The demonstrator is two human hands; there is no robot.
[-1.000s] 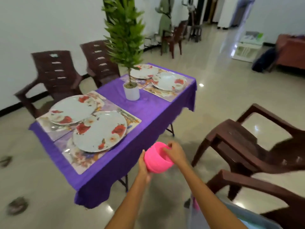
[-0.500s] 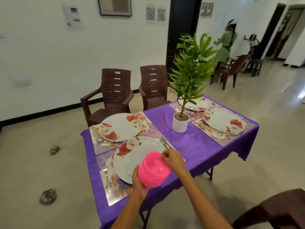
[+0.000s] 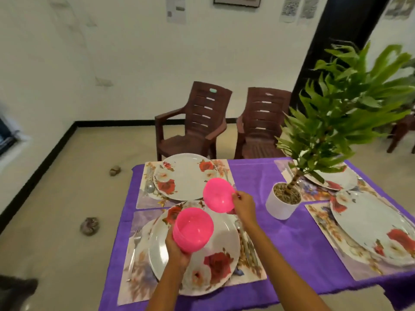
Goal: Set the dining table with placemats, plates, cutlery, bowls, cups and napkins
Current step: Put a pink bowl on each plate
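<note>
No legible writing. Our left hand (image 3: 177, 250) grips the empty pink bowl stack (image 3: 192, 230); our right hand (image 3: 243, 204) pinches a single empty pink bowl (image 3: 219, 195) above the plates.

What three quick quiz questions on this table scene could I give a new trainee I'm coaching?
1. True or false: the right hand holds a single pink bowl.
2. What does the left hand hold? A) a fork B) a stack of bowls C) a plate
3. How many plates are on the table?

Key: 1 true; 2 B; 3 four: near left, far left, near right, far right.
</note>
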